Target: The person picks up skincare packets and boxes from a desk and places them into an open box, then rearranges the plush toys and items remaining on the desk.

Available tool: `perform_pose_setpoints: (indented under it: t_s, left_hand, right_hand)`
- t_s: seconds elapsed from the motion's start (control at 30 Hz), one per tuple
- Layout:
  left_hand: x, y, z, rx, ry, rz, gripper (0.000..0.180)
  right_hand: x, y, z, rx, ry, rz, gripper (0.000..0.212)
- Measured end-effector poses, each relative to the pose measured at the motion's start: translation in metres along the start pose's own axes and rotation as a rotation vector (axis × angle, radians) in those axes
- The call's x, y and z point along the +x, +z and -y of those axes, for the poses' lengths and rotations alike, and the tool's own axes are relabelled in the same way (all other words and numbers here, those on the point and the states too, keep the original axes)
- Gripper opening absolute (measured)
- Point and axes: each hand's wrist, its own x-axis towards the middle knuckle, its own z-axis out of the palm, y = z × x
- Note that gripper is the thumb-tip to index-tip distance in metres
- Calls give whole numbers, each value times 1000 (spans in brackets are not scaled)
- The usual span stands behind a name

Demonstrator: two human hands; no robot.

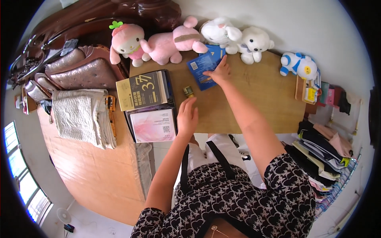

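Note:
My right hand [220,73] is at the right edge of a flat blue packet [201,68], its thumb across the packet's face and its fingers along the edge. A second blue packet [216,51] lies partly under the first, near the plush toys. My left hand [188,116] hovers low over the near part of the wooden table [254,99], fingers stretched out and nothing seen in them. Just beyond its fingertips is a small dark jar with a gold part [188,91]; whether they touch cannot be made out.
Left of my left hand sit a gold-and-black box [139,92] and a pink-white box [153,125]. Several plush toys, including a pink one [166,45] and a white bear [254,43], line the back. A blue-white toy [298,65] is at right, folded clothes [321,150] below it.

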Motion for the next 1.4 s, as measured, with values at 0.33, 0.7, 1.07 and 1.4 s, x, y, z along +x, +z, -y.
perform_pose_setpoints:
  t_s: [0.33, 0.7, 1.07, 1.4]
  left_hand:
    - [68, 106, 79, -473, -495, -91, 58]
    - [0, 43, -18, -753, -635, 89, 51]
    - [-63, -74, -21, -1061, -648, -607, 34]
    - [-111, -109, 36, -1051, -948, -659, 32]
  right_hand:
    - [-24, 12, -60, 1007, -84, 75, 44]
    - [-131, -69, -107, 874, 58, 566, 47]
    - [-168, -87, 82, 344, -607, 619, 62]
    - [-176, -35, 140, 233, -766, 373, 48]
